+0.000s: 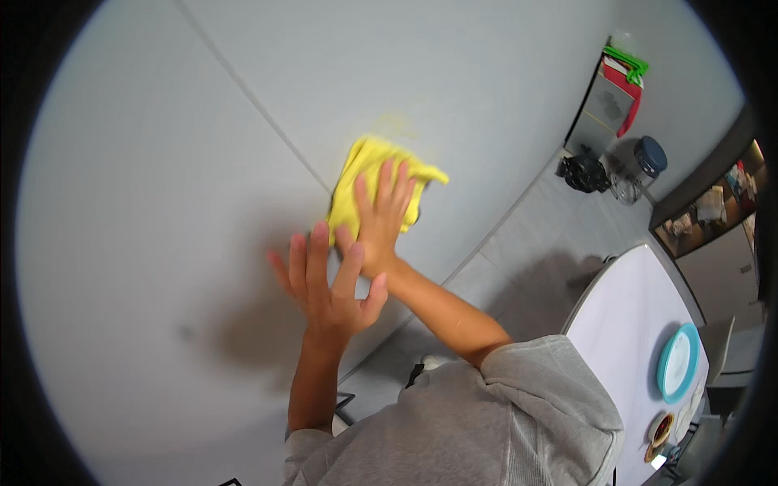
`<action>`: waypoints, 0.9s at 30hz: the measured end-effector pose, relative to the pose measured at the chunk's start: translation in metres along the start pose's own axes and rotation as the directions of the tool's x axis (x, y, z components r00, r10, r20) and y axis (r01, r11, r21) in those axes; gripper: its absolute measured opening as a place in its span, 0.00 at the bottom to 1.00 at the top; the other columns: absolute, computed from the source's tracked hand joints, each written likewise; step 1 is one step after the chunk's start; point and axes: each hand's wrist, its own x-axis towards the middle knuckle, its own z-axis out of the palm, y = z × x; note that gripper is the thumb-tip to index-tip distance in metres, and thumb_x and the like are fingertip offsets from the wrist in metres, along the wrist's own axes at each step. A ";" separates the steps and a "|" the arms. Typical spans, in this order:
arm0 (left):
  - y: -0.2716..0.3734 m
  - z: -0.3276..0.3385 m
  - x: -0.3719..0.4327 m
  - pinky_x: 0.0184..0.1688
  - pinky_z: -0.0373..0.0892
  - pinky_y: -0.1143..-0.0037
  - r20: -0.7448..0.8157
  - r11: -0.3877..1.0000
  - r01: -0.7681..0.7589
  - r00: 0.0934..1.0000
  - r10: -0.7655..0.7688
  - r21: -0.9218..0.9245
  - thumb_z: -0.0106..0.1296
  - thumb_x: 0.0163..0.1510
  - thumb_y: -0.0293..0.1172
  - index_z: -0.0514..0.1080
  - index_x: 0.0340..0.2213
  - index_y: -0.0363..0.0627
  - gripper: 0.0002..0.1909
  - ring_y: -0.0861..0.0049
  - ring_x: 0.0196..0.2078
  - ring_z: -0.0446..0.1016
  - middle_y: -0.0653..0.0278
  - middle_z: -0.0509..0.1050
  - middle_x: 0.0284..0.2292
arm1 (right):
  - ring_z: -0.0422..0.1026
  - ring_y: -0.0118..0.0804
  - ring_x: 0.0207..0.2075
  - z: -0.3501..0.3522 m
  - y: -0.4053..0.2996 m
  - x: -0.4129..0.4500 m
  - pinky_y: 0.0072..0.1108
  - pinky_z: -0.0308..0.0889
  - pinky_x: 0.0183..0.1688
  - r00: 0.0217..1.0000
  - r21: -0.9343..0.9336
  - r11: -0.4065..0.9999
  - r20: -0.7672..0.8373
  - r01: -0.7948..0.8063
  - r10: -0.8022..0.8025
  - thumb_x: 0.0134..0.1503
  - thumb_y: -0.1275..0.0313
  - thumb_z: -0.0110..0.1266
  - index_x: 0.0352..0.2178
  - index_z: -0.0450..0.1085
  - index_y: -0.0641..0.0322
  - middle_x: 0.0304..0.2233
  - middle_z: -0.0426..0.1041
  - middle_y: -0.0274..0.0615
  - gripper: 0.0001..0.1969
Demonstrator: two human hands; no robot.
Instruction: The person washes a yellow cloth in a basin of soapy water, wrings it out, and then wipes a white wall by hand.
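Observation:
My right hand (pixel 382 219) lies flat with spread fingers on a yellow cloth (pixel 371 161), pressing it against a pale wall (pixel 182 182). The cloth is crumpled, and one corner sticks out to the right. Faint yellowish marks (pixel 395 124) show on the wall just above it. Nearer to me, my left hand (pixel 331 291) is raised with its fingers apart and holds nothing; whether it touches the wall, I cannot tell. A thin dark seam in the wall runs diagonally down to the cloth.
On the right stands a white table (pixel 632 304) with a turquoise basin (pixel 678 363) and a small bowl (pixel 660 429). A black plastic bag (pixel 583 173) and a stool with a dark blue seat (pixel 650 156) are on the tiled floor (pixel 516 243). Shelves (pixel 708 209) stand farther right.

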 end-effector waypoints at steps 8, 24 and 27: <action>0.024 0.041 -0.029 0.61 0.39 0.32 0.306 0.956 0.232 0.911 -0.278 0.177 0.58 0.52 0.54 0.63 0.61 0.53 0.38 0.37 0.65 0.51 0.42 0.51 0.66 | 0.28 0.70 0.71 -0.005 0.102 -0.136 0.56 0.27 0.68 0.926 0.010 0.930 0.087 -0.368 0.366 0.58 0.66 0.54 0.69 0.37 0.65 0.72 0.29 0.58 0.45; 0.005 0.074 -0.058 0.56 0.24 0.26 0.320 0.757 -0.028 0.916 -0.243 0.653 0.53 0.42 0.79 0.57 0.65 0.67 0.54 0.30 0.68 0.19 0.37 0.25 0.68 | 0.49 0.49 0.69 -0.071 0.460 -0.134 0.41 0.47 0.69 0.211 0.556 0.054 0.223 -0.829 0.952 0.60 0.35 0.22 0.69 0.43 0.57 0.69 0.47 0.49 0.46; 0.000 0.074 -0.062 0.56 0.22 0.27 0.341 0.761 -0.028 0.904 -0.258 0.648 0.50 0.42 0.81 0.57 0.65 0.66 0.55 0.31 0.68 0.17 0.37 0.25 0.68 | 0.52 0.49 0.68 -0.029 0.343 -0.254 0.43 0.49 0.68 0.021 0.505 -0.245 0.464 -0.828 0.886 0.57 0.26 0.19 0.68 0.46 0.58 0.69 0.50 0.49 0.53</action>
